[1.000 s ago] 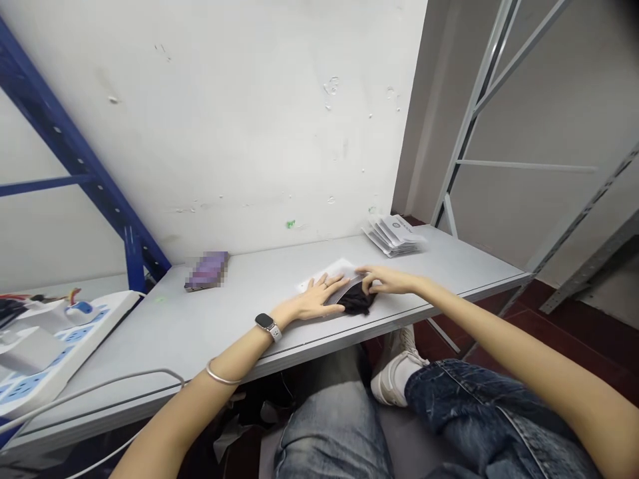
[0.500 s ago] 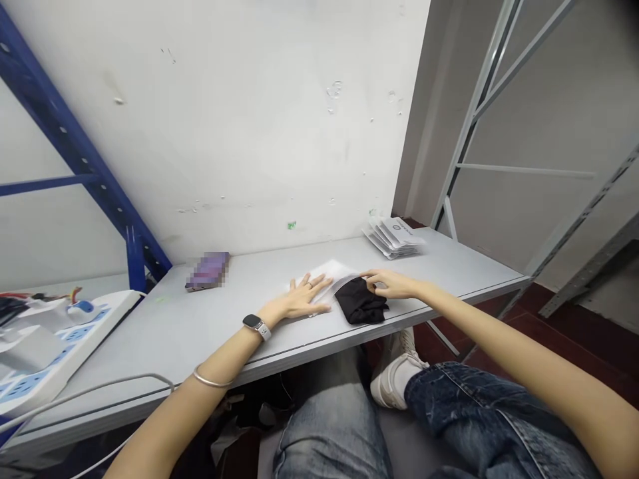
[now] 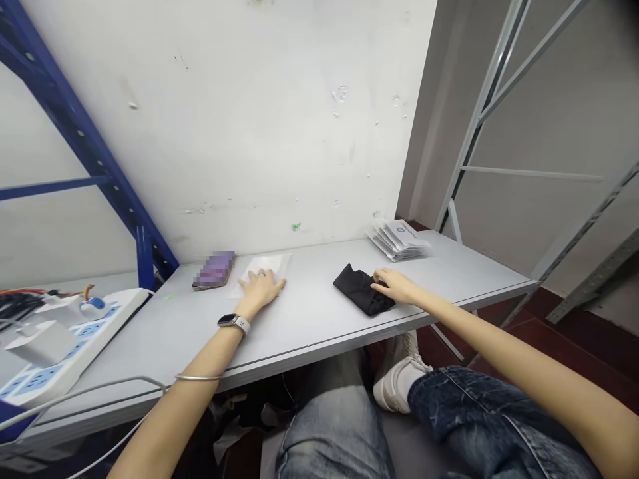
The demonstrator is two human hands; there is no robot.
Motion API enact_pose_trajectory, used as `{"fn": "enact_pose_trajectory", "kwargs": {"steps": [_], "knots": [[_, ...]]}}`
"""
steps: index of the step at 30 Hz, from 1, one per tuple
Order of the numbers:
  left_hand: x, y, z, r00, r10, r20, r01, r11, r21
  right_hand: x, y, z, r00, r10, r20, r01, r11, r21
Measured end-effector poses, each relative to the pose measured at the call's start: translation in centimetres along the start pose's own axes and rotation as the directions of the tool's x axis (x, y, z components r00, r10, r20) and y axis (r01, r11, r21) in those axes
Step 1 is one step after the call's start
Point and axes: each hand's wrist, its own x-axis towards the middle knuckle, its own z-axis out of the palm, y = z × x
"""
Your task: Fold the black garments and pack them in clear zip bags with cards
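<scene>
Head view, left hand (image 3: 260, 290) spread flat on a whitish packet (image 3: 269, 262), right hand (image 3: 397, 287) at the black cloth (image 3: 358, 289) (pinching or just touching, cannot tell), cloth and packet on grey tabletop (image 3: 299, 319), white stack (image 3: 399, 241) behind.

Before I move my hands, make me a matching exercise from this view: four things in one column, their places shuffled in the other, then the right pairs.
Things
1. Black cloth
2. Thin pale bag
3. Stack of white packets
4. White power strip

Places
A. Under the left hand
B. Toward the picture's left edge, with plugs in it
C. At the right hand
D. At the back right of the table, near the wall

Right pairs
1-C
2-A
3-D
4-B
</scene>
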Motion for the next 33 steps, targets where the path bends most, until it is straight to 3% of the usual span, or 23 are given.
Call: {"fn": "enact_pose_trajectory", "kwargs": {"steps": [3, 7, 10, 12, 16, 19, 21, 24, 27, 29, 31, 33], "knots": [[1.3, -0.9, 0.0, 0.998, 0.019, -0.063, -0.021, 0.999, -0.028, 0.2, -0.5, -0.3, 0.994, 0.11, 0.005, -0.11, 0.989, 0.101], [2.7, -1.2, 0.0, 0.997, 0.032, -0.075, -0.036, 0.998, -0.05, 0.2, -1.4, -1.8, 0.954, 0.277, 0.116, -0.299, 0.918, 0.262], [3.1, -1.0, -0.3, 0.993, 0.061, -0.101, -0.067, 0.996, -0.06, 0.1, -1.7, -1.8, 0.932, 0.318, 0.176, -0.355, 0.901, 0.251], [3.0, -0.6, -0.5, 0.986, 0.086, -0.139, -0.096, 0.993, -0.064, 0.1, -1.6, -1.2, 0.938, 0.317, 0.14, -0.34, 0.918, 0.201], [2.3, 1.3, -0.9, 0.957, 0.187, -0.224, -0.207, 0.976, -0.069, 0.3, -1.2, 0.1, 0.933, 0.354, 0.062, -0.359, 0.915, 0.186], [1.5, 3.8, -0.7, 0.909, 0.338, -0.244, -0.372, 0.922, -0.11, 0.4, -1.0, 0.0, 0.894, 0.448, 0.032, -0.44, 0.859, 0.261], [0.7, 5.6, -0.7, 0.866, 0.432, -0.251, -0.479, 0.861, -0.17, 0.5, -1.2, -0.6, 0.857, 0.512, -0.059, -0.471, 0.825, 0.312], [-0.6, 7.8, -1.0, 0.831, 0.483, -0.275, -0.552, 0.778, -0.3, 0.6, -2.6, -1.9, 0.846, 0.473, -0.247, -0.362, 0.849, 0.384], [-1.6, 9.2, -1.6, 0.826, 0.462, -0.324, -0.564, 0.682, -0.465, 0.7, -4.9, -3.3, 0.956, 0.123, -0.264, 0.014, 0.885, 0.464], [-2.0, 9.5, -2.0, 0.837, 0.43, -0.337, -0.546, 0.632, -0.549, 0.8, -6.0, -3.8, 0.967, -0.12, -0.225, 0.222, 0.831, 0.51], [-2.2, 9.6, -2.1, 0.848, 0.415, -0.328, -0.528, 0.617, -0.584, 0.9, -6.0, -3.7, 0.962, -0.16, -0.22, 0.253, 0.821, 0.512], [-2.3, 9.6, -2.0, 0.826, 0.467, -0.314, -0.559, 0.615, -0.556, 1.1, -5.0, -2.9, 0.973, -0.016, -0.229, 0.125, 0.873, 0.471]]}}
